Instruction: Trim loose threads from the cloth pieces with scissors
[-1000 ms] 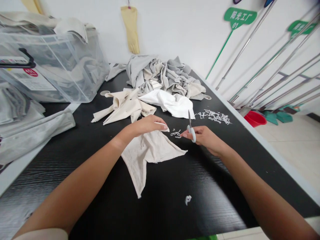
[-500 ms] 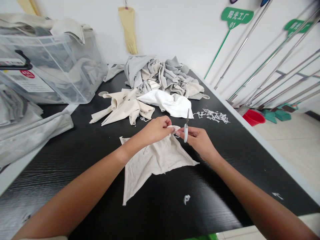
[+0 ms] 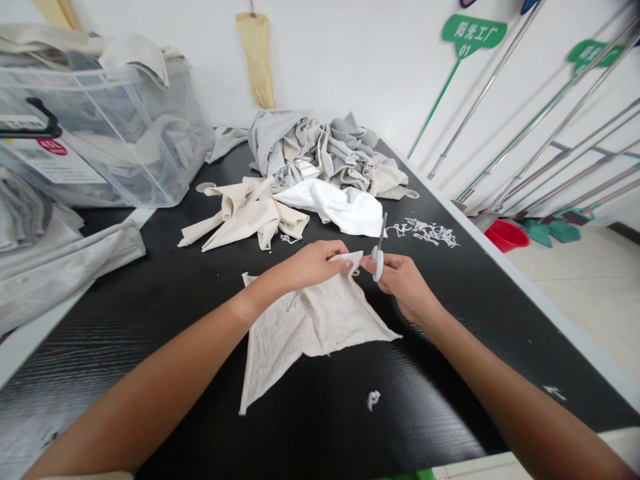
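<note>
A beige cloth [image 3: 310,320] lies partly spread on the black table, its far corner lifted. My left hand [image 3: 320,261] is closed on that corner, pinching it between thumb and fingers. Close by on the right, my right hand [image 3: 400,277] holds a pair of scissors [image 3: 379,257] with white handles, the blades pointing up and away from me. The right thumb and fingertips are near the raised corner; whether they touch it or a thread I cannot tell. A small loop of thread hangs by the corner.
Beyond my hands lie a white cloth [image 3: 335,205], cream cloths [image 3: 250,217] and a grey cloth heap [image 3: 320,147]. Thread scraps [image 3: 425,231] sit at right, a small tuft [image 3: 373,400] nearer me. A clear plastic bin [image 3: 165,173] of cloths stands left; folded cloths [image 3: 70,267] lie before it.
My right hand has moved slightly right, away from the cloth corner, and the scissors have tilted rightward. The left hand keeps its pinch, with more of the corner showing.
</note>
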Demonstrator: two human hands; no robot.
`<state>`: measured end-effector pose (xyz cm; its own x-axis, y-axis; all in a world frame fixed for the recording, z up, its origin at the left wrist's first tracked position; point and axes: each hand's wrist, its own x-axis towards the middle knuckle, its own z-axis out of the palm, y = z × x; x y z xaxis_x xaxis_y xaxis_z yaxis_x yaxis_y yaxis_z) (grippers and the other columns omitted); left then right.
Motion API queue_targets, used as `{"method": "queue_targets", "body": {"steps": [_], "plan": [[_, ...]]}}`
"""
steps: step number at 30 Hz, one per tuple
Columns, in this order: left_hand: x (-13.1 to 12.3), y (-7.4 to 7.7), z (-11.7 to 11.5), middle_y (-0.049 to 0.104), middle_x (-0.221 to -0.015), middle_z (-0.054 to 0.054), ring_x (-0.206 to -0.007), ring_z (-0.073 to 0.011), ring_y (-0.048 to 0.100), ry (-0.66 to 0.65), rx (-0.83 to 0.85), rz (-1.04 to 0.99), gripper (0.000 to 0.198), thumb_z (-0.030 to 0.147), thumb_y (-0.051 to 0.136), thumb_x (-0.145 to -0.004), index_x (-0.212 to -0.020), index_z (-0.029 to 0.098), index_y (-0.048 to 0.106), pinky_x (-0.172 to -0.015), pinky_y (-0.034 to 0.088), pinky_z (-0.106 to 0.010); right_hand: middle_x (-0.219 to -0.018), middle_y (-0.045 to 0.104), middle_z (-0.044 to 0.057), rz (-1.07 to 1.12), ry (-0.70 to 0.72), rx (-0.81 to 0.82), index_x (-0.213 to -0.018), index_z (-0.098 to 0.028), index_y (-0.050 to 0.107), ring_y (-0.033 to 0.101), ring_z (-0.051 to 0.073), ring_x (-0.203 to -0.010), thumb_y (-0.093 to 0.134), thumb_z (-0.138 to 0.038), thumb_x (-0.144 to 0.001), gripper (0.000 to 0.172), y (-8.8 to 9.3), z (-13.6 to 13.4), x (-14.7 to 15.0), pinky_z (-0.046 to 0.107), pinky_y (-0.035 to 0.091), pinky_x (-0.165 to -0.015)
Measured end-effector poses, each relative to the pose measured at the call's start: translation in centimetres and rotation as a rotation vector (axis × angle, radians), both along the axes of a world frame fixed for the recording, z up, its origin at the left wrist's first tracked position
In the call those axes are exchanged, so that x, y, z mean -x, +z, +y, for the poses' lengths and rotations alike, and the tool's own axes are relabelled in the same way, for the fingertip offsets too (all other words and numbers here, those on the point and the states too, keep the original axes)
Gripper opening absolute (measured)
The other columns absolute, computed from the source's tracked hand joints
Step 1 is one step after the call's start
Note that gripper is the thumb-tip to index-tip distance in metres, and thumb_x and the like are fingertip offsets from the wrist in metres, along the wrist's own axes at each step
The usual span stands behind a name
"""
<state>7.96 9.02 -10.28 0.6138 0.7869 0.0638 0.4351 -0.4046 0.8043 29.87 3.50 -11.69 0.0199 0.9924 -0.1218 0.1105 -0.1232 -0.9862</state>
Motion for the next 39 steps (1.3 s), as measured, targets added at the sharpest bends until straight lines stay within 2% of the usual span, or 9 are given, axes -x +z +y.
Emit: {"method": "queue_targets", "body": {"steps": [4, 8, 14, 18, 23, 26, 32, 35, 39], "plan": [[-0.5, -0.1, -0.5, 0.074, -0.094, 0.0, -0.088, -0.0189, 0.066, 0.114, -0.104, 0.007, 0.02, 0.04, 0.062, -0.094, -0.093, 0.022, 0.07, -0.077, 0.045, -0.029, -0.058, 0.049, -0.004, -0.026, -0.045, -0.031, -0.1, -0.012, 0.083, 0.027, 0.008, -0.053, 0.088, -0.053, -0.075, 0.049, -0.1, -0.2, 0.1, 0.026, 0.019, -0.049], [-1.0, -0.1, -1.2, 0.074, -0.09, -0.001, -0.081, -0.0198, 0.065, 0.24, -0.22, 0.102, 0.019, 0.041, 0.063, -0.094, -0.094, 0.023, 0.07, -0.073, 0.043, -0.03, -0.059, 0.056, -0.001, -0.11, -0.063, -0.086, -0.103, -0.012, 0.084, 0.043, 0.012, -0.057, 0.086, -0.056, -0.077, 0.051, -0.4, -0.4, 0.3, 0.026, 0.032, -0.053], [-1.1, -0.1, -2.0, 0.072, -0.084, 0.0, -0.074, -0.02, 0.064, 0.15, -0.26, 0.16, 0.022, 0.046, 0.059, -0.098, -0.097, 0.026, 0.067, -0.065, 0.037, -0.029, -0.08, 0.073, 0.004, -0.168, -0.066, -0.187, -0.101, -0.015, 0.085, 0.062, 0.02, -0.078, 0.08, -0.052, -0.084, 0.041, -0.9, -0.4, 0.3, 0.029, 0.047, -0.071], [-0.7, -0.1, -1.7, 0.071, -0.084, -0.001, -0.077, -0.0215, 0.065, 0.133, -0.228, 0.17, 0.021, 0.046, 0.06, -0.098, -0.099, 0.027, 0.067, -0.067, 0.038, -0.029, -0.075, 0.07, 0.003, -0.188, -0.081, -0.135, -0.099, -0.014, 0.084, 0.057, 0.017, -0.069, 0.079, -0.055, -0.084, 0.044, -1.0, -0.2, -0.1, 0.028, 0.042, -0.061], [-0.5, -0.2, -1.3, 0.072, -0.087, -0.001, -0.079, -0.0223, 0.066, 0.148, -0.243, 0.189, 0.019, 0.043, 0.059, -0.099, -0.104, 0.027, 0.068, -0.069, 0.04, -0.03, -0.055, 0.049, -0.004, -0.146, -0.103, 0.022, -0.097, -0.012, 0.082, 0.031, 0.01, -0.052, 0.085, -0.057, -0.075, 0.05, -1.1, -0.1, -0.2, 0.027, 0.021, -0.048], [-0.6, -0.4, -1.4, 0.074, -0.092, -0.002, -0.082, -0.0225, 0.067, 0.141, -0.235, 0.201, 0.021, 0.042, 0.056, -0.101, -0.11, 0.028, 0.069, -0.074, 0.044, -0.03, -0.055, 0.046, -0.005, -0.101, -0.119, 0.038, -0.096, -0.012, 0.082, 0.025, 0.009, -0.052, 0.087, -0.056, -0.073, 0.05, -1.0, -0.1, 0.0, 0.027, 0.017, -0.048], [-1.1, -0.8, -1.4, 0.073, -0.111, -0.005, -0.102, -0.023, 0.068, 0.09, -0.276, 0.073, 0.02, 0.038, 0.058, -0.1, -0.11, 0.025, 0.069, -0.093, 0.048, -0.033, -0.066, 0.062, 0.001, -0.119, -0.029, -0.05, -0.097, -0.011, 0.084, 0.043, 0.012, -0.06, 0.085, -0.053, -0.077, 0.046, -0.7, -0.3, 0.3, 0.027, 0.032, -0.055], [-1.0, -0.9, -1.1, 0.071, -0.101, -0.003, -0.094, -0.0212, 0.067, 0.087, -0.267, 0.044, 0.015, 0.034, 0.059, -0.098, -0.101, 0.023, 0.069, -0.088, 0.047, -0.032, -0.068, 0.066, 0.001, -0.162, -0.035, -0.085, -0.097, -0.013, 0.084, 0.049, 0.014, -0.063, 0.083, -0.053, -0.079, 0.044, -0.8, -0.2, 0.1, 0.028, 0.036, -0.058], [-0.9, -1.0, -1.0, 0.073, -0.096, -0.001, -0.088, -0.0195, 0.067, 0.075, -0.143, 0.009, 0.018, 0.036, 0.053, -0.101, -0.104, 0.024, 0.067, -0.079, 0.046, -0.03, -0.072, 0.068, 0.002, -0.177, -0.056, -0.101, -0.098, -0.013, 0.084, 0.049, 0.014, -0.062, 0.082, -0.051, -0.08, 0.043, -0.9, 0.0, -0.3, 0.027, 0.035, -0.056]]}}
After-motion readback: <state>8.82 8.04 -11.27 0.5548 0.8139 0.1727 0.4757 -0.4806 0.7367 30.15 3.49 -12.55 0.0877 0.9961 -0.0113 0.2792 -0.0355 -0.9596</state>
